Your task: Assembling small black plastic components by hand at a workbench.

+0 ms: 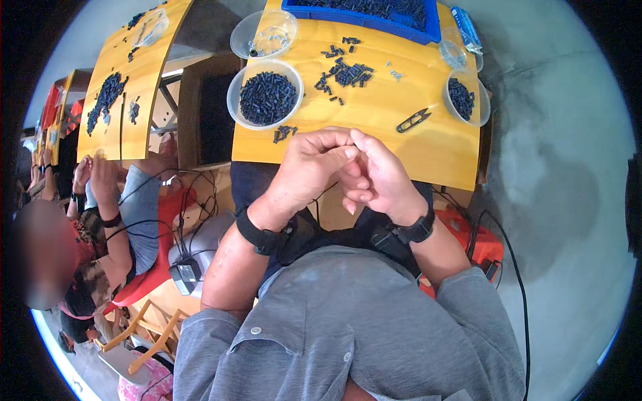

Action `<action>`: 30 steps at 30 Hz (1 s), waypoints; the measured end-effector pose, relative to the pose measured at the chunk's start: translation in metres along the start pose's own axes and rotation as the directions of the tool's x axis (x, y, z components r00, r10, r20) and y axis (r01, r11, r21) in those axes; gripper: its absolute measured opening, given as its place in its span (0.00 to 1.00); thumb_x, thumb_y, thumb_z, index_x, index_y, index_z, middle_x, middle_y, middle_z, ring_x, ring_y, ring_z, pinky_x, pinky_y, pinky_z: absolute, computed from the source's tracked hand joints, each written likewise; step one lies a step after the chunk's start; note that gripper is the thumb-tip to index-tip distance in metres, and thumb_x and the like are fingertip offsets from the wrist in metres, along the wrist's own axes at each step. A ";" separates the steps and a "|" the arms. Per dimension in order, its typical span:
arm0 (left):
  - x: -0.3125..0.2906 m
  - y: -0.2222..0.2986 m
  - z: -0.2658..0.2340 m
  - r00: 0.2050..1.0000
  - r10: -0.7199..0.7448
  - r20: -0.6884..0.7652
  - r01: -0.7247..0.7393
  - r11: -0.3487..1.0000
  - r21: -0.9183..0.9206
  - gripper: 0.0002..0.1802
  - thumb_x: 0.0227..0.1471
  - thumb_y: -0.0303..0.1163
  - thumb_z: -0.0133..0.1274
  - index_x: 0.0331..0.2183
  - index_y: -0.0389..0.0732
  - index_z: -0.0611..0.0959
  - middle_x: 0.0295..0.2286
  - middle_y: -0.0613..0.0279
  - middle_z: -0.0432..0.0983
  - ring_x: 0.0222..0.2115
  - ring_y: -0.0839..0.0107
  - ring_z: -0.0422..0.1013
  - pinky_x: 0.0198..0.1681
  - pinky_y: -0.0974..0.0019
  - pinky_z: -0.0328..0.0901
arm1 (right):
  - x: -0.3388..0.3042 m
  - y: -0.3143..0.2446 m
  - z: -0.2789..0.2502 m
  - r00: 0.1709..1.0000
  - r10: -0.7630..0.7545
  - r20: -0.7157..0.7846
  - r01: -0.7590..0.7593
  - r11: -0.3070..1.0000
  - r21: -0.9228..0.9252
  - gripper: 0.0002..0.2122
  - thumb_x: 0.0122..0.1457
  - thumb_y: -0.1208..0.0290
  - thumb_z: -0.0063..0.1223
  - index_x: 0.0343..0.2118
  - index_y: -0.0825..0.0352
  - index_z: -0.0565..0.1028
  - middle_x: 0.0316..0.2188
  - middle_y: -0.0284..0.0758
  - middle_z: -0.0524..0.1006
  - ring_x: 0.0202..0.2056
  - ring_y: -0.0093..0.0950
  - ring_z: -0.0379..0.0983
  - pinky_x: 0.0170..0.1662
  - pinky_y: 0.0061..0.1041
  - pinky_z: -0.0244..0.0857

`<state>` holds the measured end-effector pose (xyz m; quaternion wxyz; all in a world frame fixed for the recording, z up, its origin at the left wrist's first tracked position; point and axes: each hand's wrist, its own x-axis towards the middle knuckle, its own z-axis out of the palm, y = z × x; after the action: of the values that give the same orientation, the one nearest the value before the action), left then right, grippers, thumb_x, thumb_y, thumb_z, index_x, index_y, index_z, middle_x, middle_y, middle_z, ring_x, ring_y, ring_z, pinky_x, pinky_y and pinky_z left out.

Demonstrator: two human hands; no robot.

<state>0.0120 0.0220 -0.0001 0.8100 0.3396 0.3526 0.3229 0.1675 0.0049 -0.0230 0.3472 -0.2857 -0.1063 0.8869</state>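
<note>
"Yellow bench (441,150) under the work, right?"

"Yes, with a round tub (233,100) of short black pieces on it. Call that the big tub. Grey floor (555,120) lies well to its right; far to its left another person (97,267) sits at a second bench (150,87)."

"Which way do the pieces point?"

"Every way. They're stubby cylinders, heaped in the big tub with their long axes jumbled. Right of it lies a loose pile (353,73), just as mixed, and a small cluster (284,134) sits at its near edge."

"And the dark snips (413,121)?"

"Well right of the big tub, flat, long axis slanting from near-left to far-right. Past them stands a smaller tub (483,110), also holding black pieces."

"How are the hands posed?"

"Nearer the body than the big tub and to its right, over the bench's front edge. The left hand (314,160) reaches inward, thumb pointing right; the right hand (384,167) meets it at the fingertips, its lower fingers curled."

"What's in the grip?"

"Fingertips are drawn together, but they hide the spot. I can't tell whether either grip is closed on anything."

"Beyond the big tub?"

"A blue tray (374,25), to the right."
</note>
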 end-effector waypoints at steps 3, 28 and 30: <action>0.006 -0.013 0.002 0.987 0.152 0.053 -0.157 0.983 0.093 0.15 0.53 0.24 0.51 0.43 0.32 0.75 0.32 0.60 0.76 0.30 0.74 0.73 0.40 0.70 0.68 | -0.010 -0.012 -0.006 0.971 -0.095 -0.218 0.034 0.964 -0.265 0.18 0.62 0.55 0.38 0.27 0.66 0.71 0.10 0.25 0.62 0.07 0.18 0.56 0.12 0.24 0.62; 0.053 -0.079 -0.065 0.922 -0.023 -0.388 0.134 0.955 0.264 0.12 0.52 0.28 0.51 0.39 0.31 0.76 0.31 0.62 0.76 0.28 0.76 0.72 0.30 0.74 0.65 | 0.062 -0.106 -0.111 0.640 -0.755 0.143 -0.133 -0.293 -0.947 0.08 0.51 0.68 0.51 0.25 0.68 0.74 0.24 0.46 0.75 0.28 0.43 0.74 0.31 0.35 0.66; 0.051 -0.081 -0.069 0.930 -0.035 -0.365 0.101 0.981 0.165 0.11 0.53 0.28 0.50 0.39 0.33 0.76 0.32 0.62 0.76 0.30 0.75 0.74 0.31 0.75 0.67 | 0.081 -0.094 -0.102 0.657 -0.748 0.094 -0.179 -0.276 -0.944 0.08 0.51 0.67 0.52 0.24 0.68 0.74 0.24 0.46 0.75 0.29 0.43 0.73 0.31 0.36 0.66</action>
<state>0.0083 0.0377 -0.1173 0.7082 0.3341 0.5345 0.3180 0.2305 0.1280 -0.1042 0.2424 -0.6525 -0.6912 0.1941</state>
